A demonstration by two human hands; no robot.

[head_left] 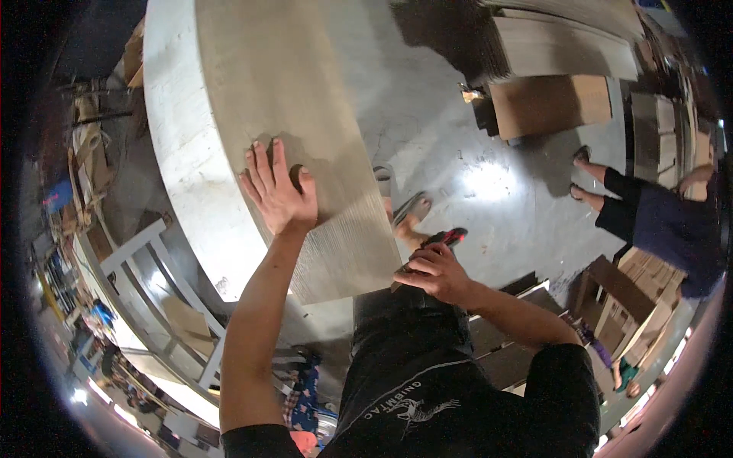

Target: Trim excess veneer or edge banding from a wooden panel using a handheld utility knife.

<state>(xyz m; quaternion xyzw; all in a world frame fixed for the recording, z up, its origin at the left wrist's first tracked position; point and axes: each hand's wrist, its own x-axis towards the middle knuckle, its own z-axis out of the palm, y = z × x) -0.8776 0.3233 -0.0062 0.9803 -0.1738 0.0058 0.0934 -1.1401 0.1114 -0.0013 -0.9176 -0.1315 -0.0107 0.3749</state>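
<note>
A long grey-beige wood-grain board lies lengthwise on a white work surface, its near end close to my waist. My left hand rests flat on the board's face with the fingers spread. Beside the near right corner, my right hand is closed around a black-and-red hand tool. The tool's red-marked end sticks out above my fist. Its other end, at the board's edge, is mostly hidden by my fingers, so I cannot tell its exact kind.
A cardboard box stands on the grey floor at the far right, beside stacked boards. Another person is at the right. A grey metal frame stands left of the work surface. More panels lie at lower right.
</note>
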